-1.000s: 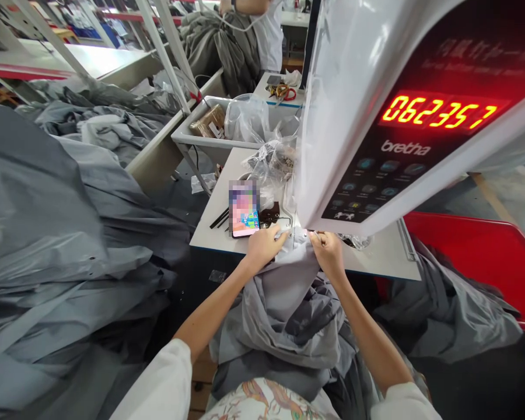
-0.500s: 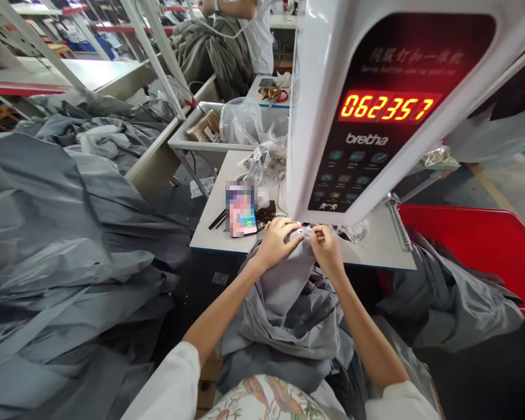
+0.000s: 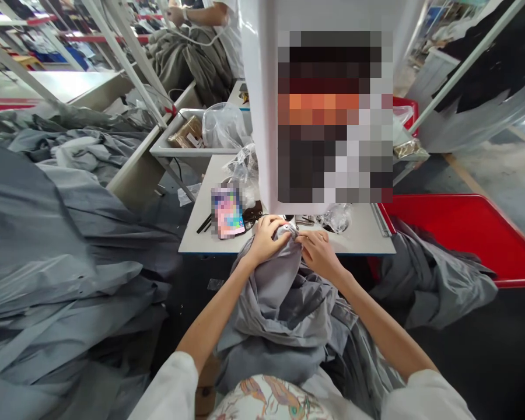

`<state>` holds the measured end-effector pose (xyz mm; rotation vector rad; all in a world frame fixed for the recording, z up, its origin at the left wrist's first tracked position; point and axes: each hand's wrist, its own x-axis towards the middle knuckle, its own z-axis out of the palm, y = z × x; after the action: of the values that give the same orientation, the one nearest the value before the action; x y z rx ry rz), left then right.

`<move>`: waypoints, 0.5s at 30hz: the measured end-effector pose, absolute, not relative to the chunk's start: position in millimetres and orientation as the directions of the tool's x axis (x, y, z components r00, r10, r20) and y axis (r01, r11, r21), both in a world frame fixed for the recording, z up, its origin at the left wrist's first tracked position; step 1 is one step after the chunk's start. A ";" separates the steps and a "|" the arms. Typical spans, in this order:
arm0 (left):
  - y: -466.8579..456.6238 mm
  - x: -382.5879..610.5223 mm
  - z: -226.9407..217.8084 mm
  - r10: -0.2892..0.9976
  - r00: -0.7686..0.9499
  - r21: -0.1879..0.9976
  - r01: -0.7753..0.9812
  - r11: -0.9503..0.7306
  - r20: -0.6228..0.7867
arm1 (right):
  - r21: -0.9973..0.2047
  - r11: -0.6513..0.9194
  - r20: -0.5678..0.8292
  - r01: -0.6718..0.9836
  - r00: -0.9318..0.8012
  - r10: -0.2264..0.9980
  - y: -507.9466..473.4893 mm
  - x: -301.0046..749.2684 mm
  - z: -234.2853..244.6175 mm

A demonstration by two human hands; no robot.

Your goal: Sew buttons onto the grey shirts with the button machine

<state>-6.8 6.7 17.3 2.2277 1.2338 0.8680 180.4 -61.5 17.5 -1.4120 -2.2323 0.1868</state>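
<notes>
Both my hands are at the front edge of the worktable, under the white button-sewing machine (image 3: 265,175). My left hand (image 3: 268,238) is curled over a bunched edge of a grey garment (image 3: 284,280), thumb pressing on the cloth. Close to it on the right, my right hand (image 3: 318,251) pinches the same edge between thumb and fingers. A small round button-like spot shows on the cloth between them. From there the garment hangs down over my lap. The machine's working parts are mostly hidden behind its head.
A phone (image 3: 230,214) lies on the worktable (image 3: 196,239) at left. Clear plastic bags (image 3: 338,217) are at right. Grey cloth (image 3: 48,233) is heaped at far left. A red tray (image 3: 468,239) stands at right. Another person's arm (image 3: 205,14) shows behind.
My view has turned to the right, so the machine appears further left. My right hand has turned and moved inward along the garment's edge, nearer my left hand, which keeps its hold.
</notes>
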 end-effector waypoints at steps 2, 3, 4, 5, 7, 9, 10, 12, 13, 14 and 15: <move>6.4 -5.3 16.9 0.864 0.398 0.633 0.593 -0.498 0.307 | -0.386 0.465 0.320 0.797 -0.356 0.878 -64.1 183.9 16.2; 6.4 -4.2 16.3 0.866 0.392 0.629 0.598 -0.497 0.312 | -0.398 0.473 0.313 0.786 -0.368 0.876 -66.7 185.3 16.8; 6.4 -3.0 15.5 0.868 0.381 0.626 0.603 -0.494 0.318 | -0.411 0.486 0.306 0.772 -0.385 0.871 -70.1 187.0 18.4; 6.4 -1.7 14.6 0.872 0.368 0.624 0.610 -0.489 0.324 | -0.429 0.500 0.299 0.752 -0.405 0.864 -74.1 189.3 21.1; 6.3 0.9 12.7 0.879 0.340 0.625 0.619 -0.476 0.334 | -0.492 0.497 0.355 0.715 -0.357 0.864 -82.2 197.8 29.6; 6.3 2.8 11.0 0.880 0.322 0.629 0.616 -0.474 0.349 | -0.580 0.399 0.499 0.710 -0.077 0.863 -86.2 213.5 40.2; 6.3 3.4 10.4 0.877 0.319 0.631 0.610 -0.479 0.358 | -0.626 0.320 0.554 0.711 0.117 0.824 -85.1 223.8 44.9; 6.3 3.9 9.8 0.869 0.319 0.634 0.596 -0.494 0.378 | -0.678 0.164 0.576 0.717 0.379 0.724 -76.0 246.8 50.9; 6.2 3.9 9.8 0.867 0.318 0.634 0.592 -0.498 0.383 | -0.668 0.113 0.550 0.736 0.386 0.741 -68.4 257.8 51.4; 6.1 3.9 9.9 0.867 0.316 0.634 0.593 -0.497 0.384 | -0.638 0.093 0.507 0.765 0.326 0.798 -59.5 267.6 50.2; 6.0 3.8 10.1 0.870 0.313 0.634 0.597 -0.492 0.381 | -0.596 0.098 0.451 0.797 0.231 0.862 -49.9 275.6 47.6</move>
<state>3.8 6.0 10.1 2.2101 1.3077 0.9982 275.6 -49.9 47.6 -1.6898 -1.5598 0.1002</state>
